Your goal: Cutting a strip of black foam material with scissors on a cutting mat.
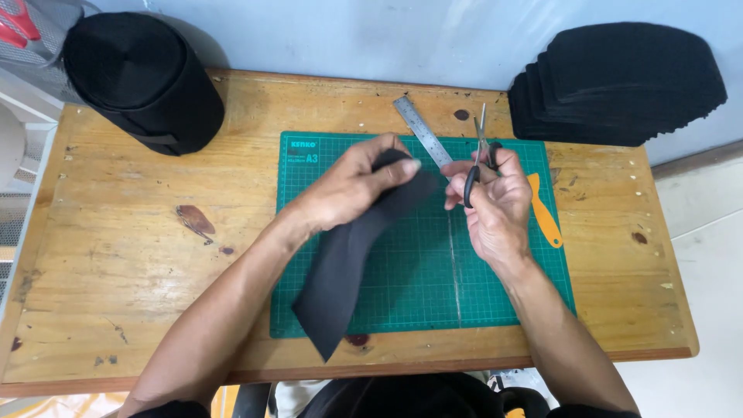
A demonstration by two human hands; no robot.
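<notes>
Black fabric strip gripped in left hand, scissors held in right hand, green cutting mat beneath.

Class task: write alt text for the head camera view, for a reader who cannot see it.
Seen from above, a person's left hand holds a long black fabric strip over a green cutting mat while the right hand holds black-handled scissors. On the wooden table lie a metal ruler, an orange tool, a black fabric roll and stacked black pieces.

— What's the setting?
— A worn wooden table against a pale blue-grey wall at twelve o'clock.
— And at three o'clock?
— Light floor, possibly tiled; lighting even.
</notes>
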